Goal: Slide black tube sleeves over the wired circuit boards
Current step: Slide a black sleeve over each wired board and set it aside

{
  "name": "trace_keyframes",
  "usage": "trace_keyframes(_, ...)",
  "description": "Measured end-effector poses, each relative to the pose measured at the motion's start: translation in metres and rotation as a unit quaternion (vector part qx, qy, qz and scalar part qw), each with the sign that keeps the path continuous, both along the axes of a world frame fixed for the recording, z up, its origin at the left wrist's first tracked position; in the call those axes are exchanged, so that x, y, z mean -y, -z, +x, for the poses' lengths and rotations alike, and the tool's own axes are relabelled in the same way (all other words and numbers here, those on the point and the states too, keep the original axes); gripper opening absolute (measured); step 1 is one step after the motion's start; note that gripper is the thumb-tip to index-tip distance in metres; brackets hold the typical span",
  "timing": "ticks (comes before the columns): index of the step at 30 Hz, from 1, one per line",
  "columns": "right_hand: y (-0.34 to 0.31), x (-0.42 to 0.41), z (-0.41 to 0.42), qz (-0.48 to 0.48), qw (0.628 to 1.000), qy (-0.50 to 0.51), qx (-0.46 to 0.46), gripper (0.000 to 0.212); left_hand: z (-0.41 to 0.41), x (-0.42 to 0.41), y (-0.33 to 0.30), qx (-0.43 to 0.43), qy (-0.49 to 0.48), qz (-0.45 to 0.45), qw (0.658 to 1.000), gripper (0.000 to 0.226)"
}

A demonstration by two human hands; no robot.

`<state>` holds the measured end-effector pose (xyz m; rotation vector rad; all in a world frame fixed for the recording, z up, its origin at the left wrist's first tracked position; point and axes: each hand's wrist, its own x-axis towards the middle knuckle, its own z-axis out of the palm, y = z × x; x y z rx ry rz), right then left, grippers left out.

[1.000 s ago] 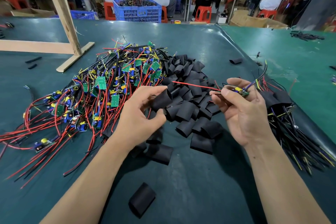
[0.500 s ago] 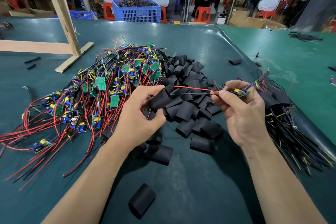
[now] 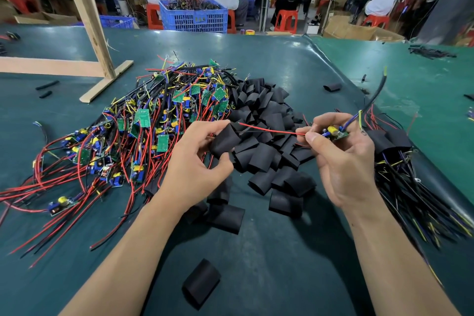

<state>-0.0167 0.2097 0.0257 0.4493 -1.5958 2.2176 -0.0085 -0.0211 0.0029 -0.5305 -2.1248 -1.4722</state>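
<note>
Left hand: the left hand (image 3: 195,169) is curling thumb and fingers round a short flattened black tube sleeve (image 3: 227,140), gripping it above the table and tilting its open end toward the right, likely to receive the wires.
Right hand: the right hand (image 3: 341,161) is pinching a small green wired circuit board (image 3: 336,133) between thumb and fingertips, holding it level so its thin red lead wire (image 3: 272,131) is pointing left at the sleeve.
Gap: the wire tip is hovering just beside the sleeve mouth; whether it is entering, I cannot tell.
Supply: a loose heap of black sleeves (image 3: 266,120) is lying just beyond both hands, with a tangled pile of unsleeved boards (image 3: 143,131) to the left.
Finished stock: a bundle of sleeved boards (image 3: 400,161) is lying at the right, apparently finished work.
Surface: a dark green table mat (image 3: 269,251) is supporting everything.
</note>
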Motion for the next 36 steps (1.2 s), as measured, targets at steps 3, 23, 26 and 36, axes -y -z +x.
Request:
trace_keyframes(3,-0.002,-0.001,0.001,-0.013,1.000,-0.002,-0.001,0.024,0.001,-0.002,0.000,-0.004,0.023,0.011,1.000,0.048)
trace_keyframes(23,-0.007,-0.006,0.005,0.027,0.999,-0.021,-0.011,0.024,0.001,0.002,-0.001,-0.030,-0.008,-0.074,0.997,0.050)
trace_keyframes(26,-0.006,-0.005,0.005,0.037,0.999,-0.021,-0.003,0.023,0.004,0.000,-0.003,-0.031,0.005,-0.094,0.995,0.049)
trace_keyframes(36,0.006,0.017,0.007,0.098,0.993,-0.025,0.063,0.023,0.011,-0.010,-0.007,-0.029,0.057,-0.120,0.991,0.051)
